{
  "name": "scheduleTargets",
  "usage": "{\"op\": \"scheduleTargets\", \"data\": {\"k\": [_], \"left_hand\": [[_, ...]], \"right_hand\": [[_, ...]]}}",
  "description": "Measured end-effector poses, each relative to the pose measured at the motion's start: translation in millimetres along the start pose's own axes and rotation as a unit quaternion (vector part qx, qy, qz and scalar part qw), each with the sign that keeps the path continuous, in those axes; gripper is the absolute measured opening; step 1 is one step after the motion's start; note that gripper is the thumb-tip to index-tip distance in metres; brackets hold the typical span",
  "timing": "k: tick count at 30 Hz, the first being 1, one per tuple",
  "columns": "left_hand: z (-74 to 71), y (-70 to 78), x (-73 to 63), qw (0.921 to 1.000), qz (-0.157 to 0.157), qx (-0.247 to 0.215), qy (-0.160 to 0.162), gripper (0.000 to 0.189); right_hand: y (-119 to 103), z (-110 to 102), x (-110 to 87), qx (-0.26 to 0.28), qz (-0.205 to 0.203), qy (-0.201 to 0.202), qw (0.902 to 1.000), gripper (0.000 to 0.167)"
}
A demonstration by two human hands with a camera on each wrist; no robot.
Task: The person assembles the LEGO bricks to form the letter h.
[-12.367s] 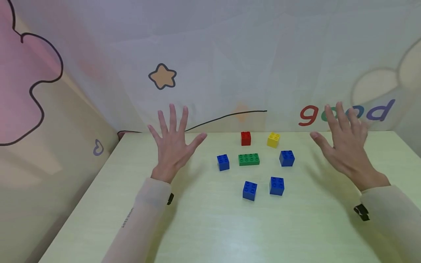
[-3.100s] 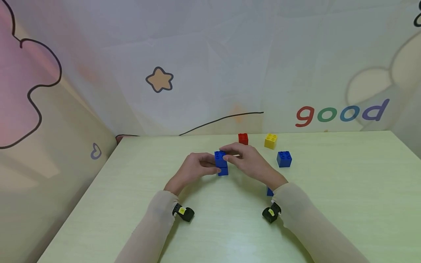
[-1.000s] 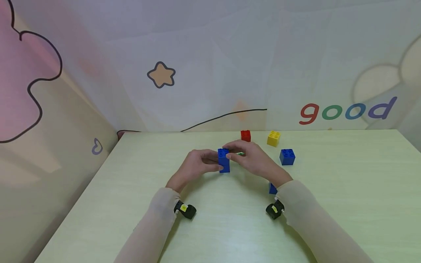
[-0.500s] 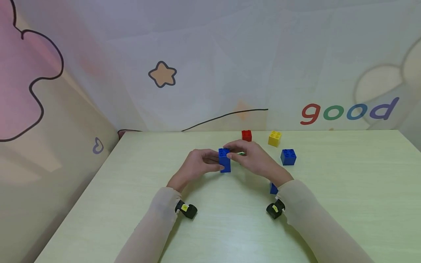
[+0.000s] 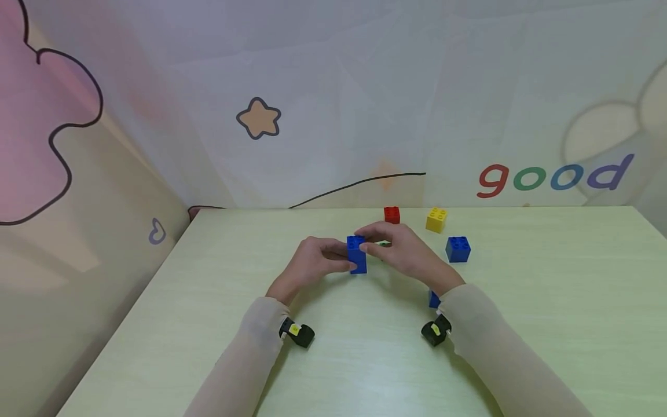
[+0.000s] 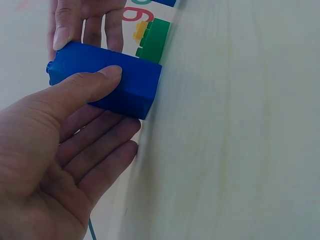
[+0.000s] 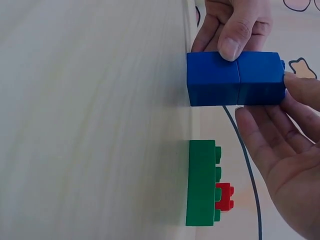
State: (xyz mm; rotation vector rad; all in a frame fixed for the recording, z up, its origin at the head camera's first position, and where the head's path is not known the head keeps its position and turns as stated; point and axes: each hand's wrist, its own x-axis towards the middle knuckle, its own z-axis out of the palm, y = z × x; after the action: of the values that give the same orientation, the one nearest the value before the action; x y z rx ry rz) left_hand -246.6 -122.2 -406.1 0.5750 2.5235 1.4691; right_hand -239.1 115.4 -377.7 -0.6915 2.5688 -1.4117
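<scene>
Two blue toy bricks stand stacked on the table, the upper blue brick (image 5: 355, 245) flush on the lower blue brick (image 7: 212, 80), with a thin seam between them in the right wrist view. From the left, my left hand (image 5: 315, 262) grips the stack low down, its thumb (image 6: 100, 82) on the near face by the seam. My right hand (image 5: 400, 249) pinches the upper brick from the right, thumb near its studded top edge. Behind the right hand, a long green brick (image 7: 201, 182) is mostly hidden in the head view.
A red brick (image 5: 392, 215) and a yellow brick (image 5: 436, 220) sit near the table's back edge. Another blue brick (image 5: 458, 250) lies right of the right hand. One more blue brick (image 5: 433, 299) is partly covered by the right forearm. A printed backdrop (image 5: 333, 116) rises behind the table.
Long before, both hands were spread above separate bricks; the front-left blue brick now tops the left one. Since about three seconds ago, the upper brick has settled flush. Lately the hands have barely moved.
</scene>
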Motion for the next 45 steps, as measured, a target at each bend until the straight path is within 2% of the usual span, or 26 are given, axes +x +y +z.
{"op": "scheduleTargets", "data": {"k": [6,15,31,37,45], "left_hand": [[-2.0,-0.5,1.9,1.0,-0.008,-0.004,-0.003,0.033],[-3.7,1.8,1.3,1.0,-0.001,0.002,-0.001,0.032],[-1.8,-3.4,0.8,0.9999,0.0,-0.003,-0.009,0.035],[0.3,-4.1,2.6,0.9998,0.01,0.003,-0.02,0.035],[-0.1,-2.3,1.8,0.9998,-0.005,-0.001,-0.019,0.035]], "right_hand": [[-2.7,-1.6,-0.2,0.003,-0.003,0.002,1.0,0.035],[-4.5,-2.5,1.4,-0.006,-0.004,0.005,1.0,0.035],[4.5,1.2,0.1,0.0,-0.014,0.006,0.9999,0.036],[4.8,-1.9,-4.8,-0.011,-0.023,0.003,0.9997,0.036],[1.8,-12.3,-10.6,-0.02,-0.027,-0.003,0.9994,0.038]]}}
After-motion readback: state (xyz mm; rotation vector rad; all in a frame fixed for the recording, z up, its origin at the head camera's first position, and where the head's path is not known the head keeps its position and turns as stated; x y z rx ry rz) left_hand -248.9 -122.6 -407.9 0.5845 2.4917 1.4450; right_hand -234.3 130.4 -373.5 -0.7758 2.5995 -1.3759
